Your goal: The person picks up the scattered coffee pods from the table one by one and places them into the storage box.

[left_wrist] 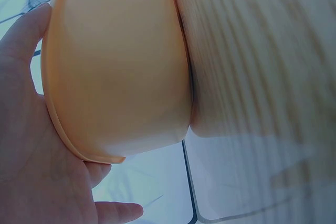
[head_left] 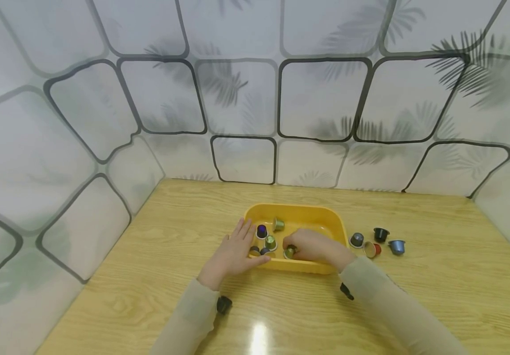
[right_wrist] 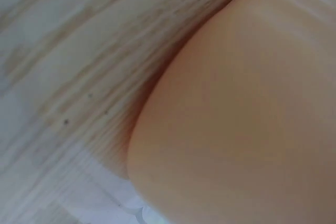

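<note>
My left hand rests with straight fingers over the left end of a yellow tray, the thumb along the front rim. In the left wrist view, the hand touches the rim of the tray. Inside the tray, my right hand pinches an olive-gold coffee capsule near the front wall; the fingertips are partly hidden. Beside it are a light green capsule, a dark purple capsule, a pale green capsule lying tipped, and a brown capsule. The right wrist view shows only the tray's outer wall.
Right of the tray, on the wooden table, lie a grey-blue capsule, a red capsule on its side, a black capsule and a blue capsule. A patterned wall borders the table behind and at the left.
</note>
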### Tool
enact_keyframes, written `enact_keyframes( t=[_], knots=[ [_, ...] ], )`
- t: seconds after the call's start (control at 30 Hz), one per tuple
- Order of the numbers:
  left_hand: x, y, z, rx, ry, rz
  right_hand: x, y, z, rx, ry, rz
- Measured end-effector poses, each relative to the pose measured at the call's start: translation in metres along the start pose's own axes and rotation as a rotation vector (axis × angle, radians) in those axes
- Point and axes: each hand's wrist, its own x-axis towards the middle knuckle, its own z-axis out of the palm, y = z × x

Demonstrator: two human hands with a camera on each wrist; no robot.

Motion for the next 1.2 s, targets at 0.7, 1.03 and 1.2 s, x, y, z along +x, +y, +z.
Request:
enact_keyframes(
  t=[0.7, 1.03, 1.2],
  knots=[
    [-0.0007, 0.0002, -0.0011, 0.007, -0.005, 0.002, 0.0014, -0.0027, -0.0003, 0.016, -0.016, 0.019],
    [-0.0012, 0.0021, -0.0023, 0.002, -0.013, -0.008, 0.0005, -0.0027, -0.0007, 0.042, -0.004, 0.024],
    [-0.0007, 0.0016, -0.0019, 0.004, -0.013, -0.010, -0.0009, -0.0065, -0.0064, 0.051, -0.005, 0.080]
  ],
)
